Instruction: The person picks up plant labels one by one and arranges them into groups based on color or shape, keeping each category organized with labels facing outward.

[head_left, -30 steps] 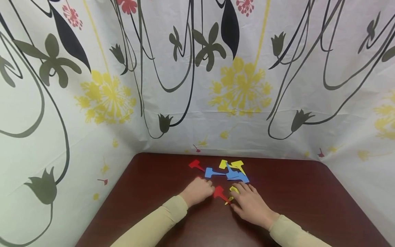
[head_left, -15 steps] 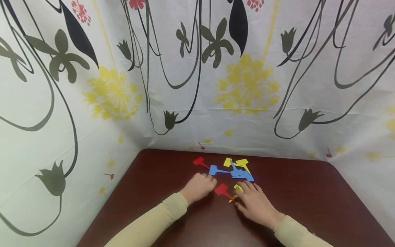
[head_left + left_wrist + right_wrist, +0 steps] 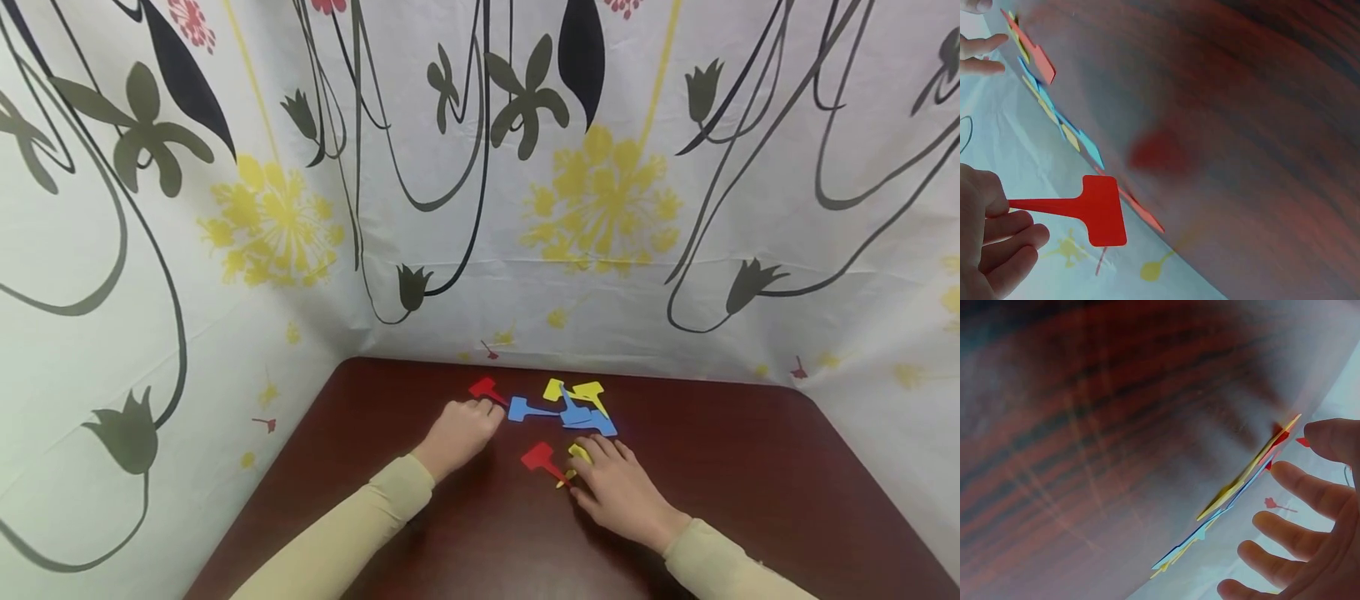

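Note:
My left hand (image 3: 461, 433) pinches a red T-shaped plant label (image 3: 1104, 209) by its narrow stem, the broad head held out above the table; the hand hides this label in the head view. My right hand (image 3: 626, 492) hovers low with its fingers spread, close over a yellow plant label (image 3: 580, 452) that it partly covers. The stem of another red label (image 3: 537, 457) crosses the yellow one's tip, between the hands. Just beyond the left fingers lies a red label (image 3: 483, 387), beside a blue label (image 3: 517, 408).
Farther back, blue labels (image 3: 575, 415) overlap one another and two yellow labels (image 3: 589, 390). They lie on a dark reddish-brown table (image 3: 720, 467) with rounded corners. White cloth (image 3: 465, 325) with a plant print hangs behind the table and along its sides.
My left hand has moved left and toward the back of the table, away from the middle red label. The right hand stays nearly still over the yellow label. The head view has shifted slightly.

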Demonstrator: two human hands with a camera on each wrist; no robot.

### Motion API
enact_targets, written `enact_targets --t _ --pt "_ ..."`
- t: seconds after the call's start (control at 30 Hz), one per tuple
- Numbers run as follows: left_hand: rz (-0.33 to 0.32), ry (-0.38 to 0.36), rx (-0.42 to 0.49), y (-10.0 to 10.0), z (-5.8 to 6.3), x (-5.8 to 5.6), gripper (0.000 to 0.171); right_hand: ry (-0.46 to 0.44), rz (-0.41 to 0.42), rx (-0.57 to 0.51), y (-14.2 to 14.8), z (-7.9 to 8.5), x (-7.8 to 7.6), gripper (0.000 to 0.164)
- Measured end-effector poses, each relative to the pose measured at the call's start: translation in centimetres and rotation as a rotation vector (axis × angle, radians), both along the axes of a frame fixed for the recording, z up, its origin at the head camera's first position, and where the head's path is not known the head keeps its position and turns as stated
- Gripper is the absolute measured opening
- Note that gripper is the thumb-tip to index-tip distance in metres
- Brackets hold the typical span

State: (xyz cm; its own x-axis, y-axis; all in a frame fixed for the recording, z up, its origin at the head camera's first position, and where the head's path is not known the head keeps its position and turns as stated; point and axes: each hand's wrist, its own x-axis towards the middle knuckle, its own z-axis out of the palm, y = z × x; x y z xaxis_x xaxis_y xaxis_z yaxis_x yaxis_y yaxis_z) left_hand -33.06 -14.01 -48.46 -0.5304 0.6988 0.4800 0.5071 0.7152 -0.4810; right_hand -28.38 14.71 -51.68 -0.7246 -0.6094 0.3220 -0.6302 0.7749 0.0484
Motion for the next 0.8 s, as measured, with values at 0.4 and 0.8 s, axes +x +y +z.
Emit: enact_targets --t 0.4,0.8 --pt "-0.021 0.035 0.062 -2.6 2.0 1.2 0.013 0.033 0.015 -0.046 -0.4 0.0 -0.7 0.033" --pt "-0.042 0.026 0.161 -6.4 1.8 2.2 0.006 -0.001 -0.018 -0.050 -1.5 0.6 -1.6 0.031"
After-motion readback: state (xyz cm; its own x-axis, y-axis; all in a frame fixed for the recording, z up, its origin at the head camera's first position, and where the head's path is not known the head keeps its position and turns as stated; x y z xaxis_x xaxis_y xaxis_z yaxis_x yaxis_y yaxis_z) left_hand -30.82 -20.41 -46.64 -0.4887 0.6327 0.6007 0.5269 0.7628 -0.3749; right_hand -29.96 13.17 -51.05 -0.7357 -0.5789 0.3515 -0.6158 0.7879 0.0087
